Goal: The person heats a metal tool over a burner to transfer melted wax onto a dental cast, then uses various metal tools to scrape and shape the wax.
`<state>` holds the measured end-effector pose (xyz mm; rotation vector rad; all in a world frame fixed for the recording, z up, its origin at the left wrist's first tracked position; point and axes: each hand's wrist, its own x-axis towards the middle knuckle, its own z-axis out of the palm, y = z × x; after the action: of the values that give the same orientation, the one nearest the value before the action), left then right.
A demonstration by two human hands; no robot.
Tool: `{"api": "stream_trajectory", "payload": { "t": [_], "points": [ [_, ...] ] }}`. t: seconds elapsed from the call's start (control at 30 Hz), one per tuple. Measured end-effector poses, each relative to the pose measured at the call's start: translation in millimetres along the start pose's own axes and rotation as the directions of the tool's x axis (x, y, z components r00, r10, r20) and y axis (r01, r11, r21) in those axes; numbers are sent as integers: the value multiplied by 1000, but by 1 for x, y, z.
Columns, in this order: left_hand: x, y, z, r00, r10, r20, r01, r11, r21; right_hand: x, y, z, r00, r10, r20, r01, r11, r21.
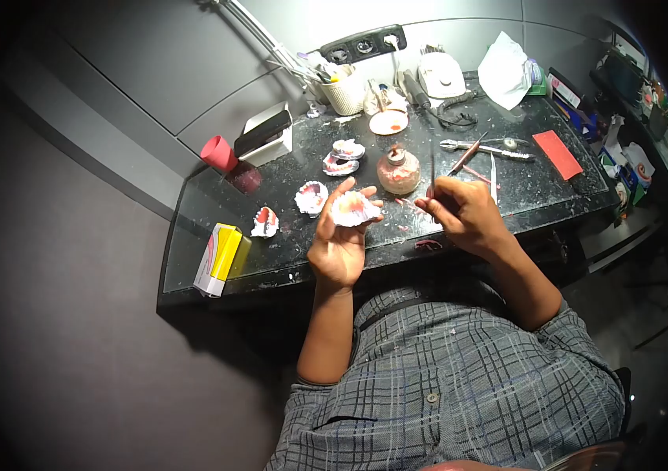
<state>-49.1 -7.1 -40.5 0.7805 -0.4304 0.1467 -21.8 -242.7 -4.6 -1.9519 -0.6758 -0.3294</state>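
My left hand [339, 253] is closed around a white plaster dental cast [355, 210] with pink material on it, palm turned up. My right hand [469, 213] pinches a thin dark hand tool [432, 163] that points upward; its exact kind does not show. Between and beyond the hands stands a round glass spirit burner [398, 174], stained pinkish. More casts lie left of it: a stacked pair [343, 158], one with pink in it [312, 198], and a small one with red wax [265, 223].
A yellow-and-white box [218, 261] stands at the front left, a red cup [219, 153] behind it. At the back are a pen basket [345, 96] and a white dish [389, 122]. Metal tools [499, 149] and a red wax sheet [558, 155] lie to the right.
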Motion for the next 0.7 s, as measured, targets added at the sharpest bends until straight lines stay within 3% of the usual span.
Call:
{"api": "stream_trajectory", "payload": {
  "t": [0.03,0.1,0.2,0.27,0.4,0.63,0.7],
  "points": [
    [0,1,-1,1000,2,-1,-2,1000,1,0,3,1,1000,-8,-29,11,995,99],
    [0,3,-1,997,-78,3,78,994,-75,-1,5,2,1000,-9,-14,10,997,80],
    [0,1,-6,993,-112,18,113,991,-66,-3,3,8,998,-32,-48,42,972,230],
    [1,2,-8,990,-135,34,138,984,-114,-4,-1,11,984,-140,-114,168,943,288],
    [-1,5,-5,983,-178,46,183,962,-203,-5,-8,11,969,-198,-151,233,935,269],
    [-2,3,-4,987,-163,-12,159,976,-150,-2,1,11,964,-212,-163,248,938,244],
    [-2,1,-8,989,-133,57,141,977,-162,1,3,11,957,-221,-186,260,940,222]
  ]
}}
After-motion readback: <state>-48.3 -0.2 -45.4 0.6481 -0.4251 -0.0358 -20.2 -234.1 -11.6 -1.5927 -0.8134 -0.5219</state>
